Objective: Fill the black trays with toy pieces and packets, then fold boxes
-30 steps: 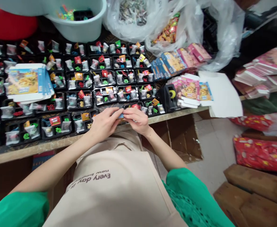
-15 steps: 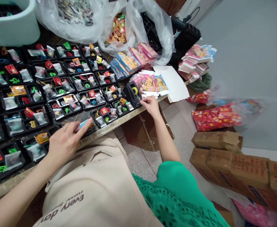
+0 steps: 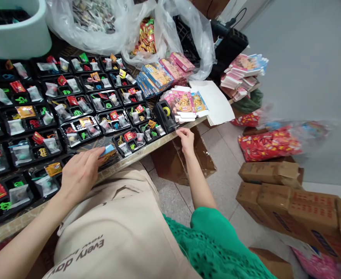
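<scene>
My left hand (image 3: 81,168) is closed around a small cardboard box (image 3: 108,150), whose light-blue end and yellowish side stick out past the fingers. It rests at the table's front edge, by the trays. My right hand (image 3: 186,138) pinches with thumb and fingertips just off the front of a black tape dispenser (image 3: 165,116) with a yellow core. A strip of clear tape seems to run from the dispenser to those fingers, though it is hard to see. Left of the dispenser sits a black tray (image 3: 128,140) with wrapped sweets and small plastic toys.
Rows of similar filled trays (image 3: 83,131) cover the table. Behind the dispenser lie flat printed cartons (image 3: 183,102), stacked boxes (image 3: 157,75), and a plastic bag of sweets (image 3: 145,37). A white tub (image 3: 19,37) stands at back left. Brown cartons (image 3: 310,205) stand on the floor at right.
My right hand has drawn slightly toward me, away from the dispenser. In my left hand the small box has turned, showing more of its blue end and yellowish side.
</scene>
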The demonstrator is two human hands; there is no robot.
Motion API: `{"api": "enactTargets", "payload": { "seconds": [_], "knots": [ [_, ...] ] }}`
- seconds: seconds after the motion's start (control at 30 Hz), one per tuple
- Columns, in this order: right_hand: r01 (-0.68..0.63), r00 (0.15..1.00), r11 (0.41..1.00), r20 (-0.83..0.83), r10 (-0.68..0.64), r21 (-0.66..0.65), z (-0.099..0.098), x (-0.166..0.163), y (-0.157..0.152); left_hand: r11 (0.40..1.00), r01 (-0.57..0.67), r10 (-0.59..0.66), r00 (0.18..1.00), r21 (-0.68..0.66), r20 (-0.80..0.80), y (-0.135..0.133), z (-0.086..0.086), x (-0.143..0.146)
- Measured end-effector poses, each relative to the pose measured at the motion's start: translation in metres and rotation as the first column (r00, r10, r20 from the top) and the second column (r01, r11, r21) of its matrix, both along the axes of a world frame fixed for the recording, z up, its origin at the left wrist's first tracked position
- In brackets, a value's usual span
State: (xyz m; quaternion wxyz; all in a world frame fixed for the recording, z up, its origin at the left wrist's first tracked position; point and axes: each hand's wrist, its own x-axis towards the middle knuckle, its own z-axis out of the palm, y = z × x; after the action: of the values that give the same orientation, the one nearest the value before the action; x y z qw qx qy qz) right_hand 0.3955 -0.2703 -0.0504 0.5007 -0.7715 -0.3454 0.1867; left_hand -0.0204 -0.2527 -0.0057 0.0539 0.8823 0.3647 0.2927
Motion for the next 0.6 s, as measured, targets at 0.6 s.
{"api": "enactTargets", "payload": {
  "seconds": [0.6],
  "knots": [
    [-0.7, 0.109, 0.663, -0.879, 0.465, 0.264, 0.08, -0.228, -0.008, 0.998, -0.024, 0.039, 0.969, -0.061, 0.246, 0.0, 0.007, 0.003]
  ]
}}
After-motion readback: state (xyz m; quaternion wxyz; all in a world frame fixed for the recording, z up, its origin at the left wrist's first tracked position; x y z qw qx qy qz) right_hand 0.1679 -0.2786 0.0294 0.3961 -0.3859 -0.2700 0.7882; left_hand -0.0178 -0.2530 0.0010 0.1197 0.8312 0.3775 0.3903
